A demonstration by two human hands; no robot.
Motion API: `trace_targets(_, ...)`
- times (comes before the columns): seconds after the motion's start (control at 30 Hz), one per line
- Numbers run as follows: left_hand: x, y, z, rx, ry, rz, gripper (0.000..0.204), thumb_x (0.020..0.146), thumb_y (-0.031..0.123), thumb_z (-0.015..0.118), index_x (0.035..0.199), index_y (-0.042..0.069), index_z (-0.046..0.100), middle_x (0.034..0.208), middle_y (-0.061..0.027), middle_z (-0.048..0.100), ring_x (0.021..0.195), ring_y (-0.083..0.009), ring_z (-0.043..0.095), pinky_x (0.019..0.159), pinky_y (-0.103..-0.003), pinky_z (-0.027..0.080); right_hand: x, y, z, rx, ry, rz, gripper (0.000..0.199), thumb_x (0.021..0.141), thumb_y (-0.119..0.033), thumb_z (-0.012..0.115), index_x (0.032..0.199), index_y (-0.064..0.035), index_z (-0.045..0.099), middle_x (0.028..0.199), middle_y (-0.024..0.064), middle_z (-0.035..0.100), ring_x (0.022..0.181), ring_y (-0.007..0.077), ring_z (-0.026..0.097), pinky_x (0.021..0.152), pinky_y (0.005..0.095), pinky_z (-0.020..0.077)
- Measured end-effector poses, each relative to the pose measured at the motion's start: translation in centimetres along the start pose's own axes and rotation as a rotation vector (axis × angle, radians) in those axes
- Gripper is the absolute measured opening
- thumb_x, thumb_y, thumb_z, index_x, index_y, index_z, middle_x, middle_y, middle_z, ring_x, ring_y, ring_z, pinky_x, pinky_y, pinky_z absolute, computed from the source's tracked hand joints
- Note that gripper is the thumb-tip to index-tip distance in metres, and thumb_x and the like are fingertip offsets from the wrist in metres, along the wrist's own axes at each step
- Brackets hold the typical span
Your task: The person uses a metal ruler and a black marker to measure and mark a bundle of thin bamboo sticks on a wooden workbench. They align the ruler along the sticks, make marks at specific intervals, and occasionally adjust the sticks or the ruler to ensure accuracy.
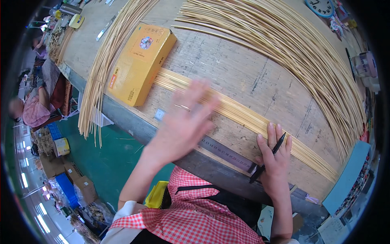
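Note:
A flat row of thin pale wooden sticks (237, 114) lies across the table, one end at the yellow box (132, 67). Over the middle of this row is my left hand (180, 118), a ring on one finger. Motion blurs its fingers, but they look stretched out and apart, with nothing in them; whether they touch the sticks I cannot tell. My right hand (277, 164) holds a black marker pen (278, 144) slantwise between its fingers, and its fingertips rest on the sticks farther right. A metal ruler (227, 153) lies along the near table edge between my hands.
A long bundle of sticks (106, 67) hangs over the table's left edge. A larger curved bundle (284, 49) spans the far right. A blue clock (321, 7) sits at the far right corner, a teal board (348, 177) at the right end. Another person (35, 107) sits at left.

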State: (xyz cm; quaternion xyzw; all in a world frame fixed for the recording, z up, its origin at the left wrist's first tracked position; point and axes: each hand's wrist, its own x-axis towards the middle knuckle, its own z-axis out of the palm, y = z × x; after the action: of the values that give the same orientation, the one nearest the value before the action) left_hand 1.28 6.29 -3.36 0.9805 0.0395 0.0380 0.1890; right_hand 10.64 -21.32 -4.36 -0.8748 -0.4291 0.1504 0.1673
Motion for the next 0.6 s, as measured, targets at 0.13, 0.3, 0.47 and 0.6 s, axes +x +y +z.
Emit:
trace_targets(0.13,-2.2,-6.2,-2.6,0.170,0.383,-0.303,0.069,0.090,0.023,0.074,0.150,0.006,0.045,0.161,-0.0231,0.031,0.150,-0.0425,0.028,0.121,-0.052,0.026,0.1,-0.2,0.0,0.010,-0.002,0.002,0.073,0.076,-0.004,0.079,0.144,-0.0151,0.053,0.162,0.0159,0.038,0.152,0.0376,0.030,0.120,0.0655,0.0179)
trace_targets(0.3,-3.7,-10.9,-2.8,0.159,0.472,-0.451,0.079,0.087,0.035,0.076,0.149,0.000,0.044,0.158,-0.0258,0.033,0.146,-0.0418,0.033,0.119,-0.050,0.028,0.1,-0.2,0.0,0.022,0.018,-0.010,0.071,0.077,-0.004,0.077,0.143,-0.0145,0.053,0.162,0.0153,0.038,0.152,0.0375,0.031,0.120,0.0660,0.0198)
trace_targets(0.47,-3.3,-10.5,-2.7,0.206,0.477,-0.461,0.078,0.087,0.035,0.075,0.148,-0.001,0.044,0.154,-0.0274,0.036,0.143,-0.0418,0.036,0.118,-0.050,0.029,0.2,-0.4,-0.4,0.018,-0.002,-0.007,0.067,0.078,-0.005,0.075,0.141,-0.0133,0.055,0.162,0.0151,0.038,0.152,0.0374,0.031,0.119,0.0664,0.0205)
trace_targets(0.6,-3.5,-11.1,-2.2,0.245,0.492,-0.428,0.076,0.087,0.033,0.075,0.148,-0.001,0.045,0.153,-0.0279,0.038,0.141,-0.0420,0.037,0.117,-0.050,0.030,0.1,-0.2,-0.2,0.026,0.017,-0.013,0.066,0.078,-0.005,0.074,0.141,-0.0125,0.055,0.162,0.0150,0.038,0.152,0.0375,0.032,0.119,0.0663,0.0209)
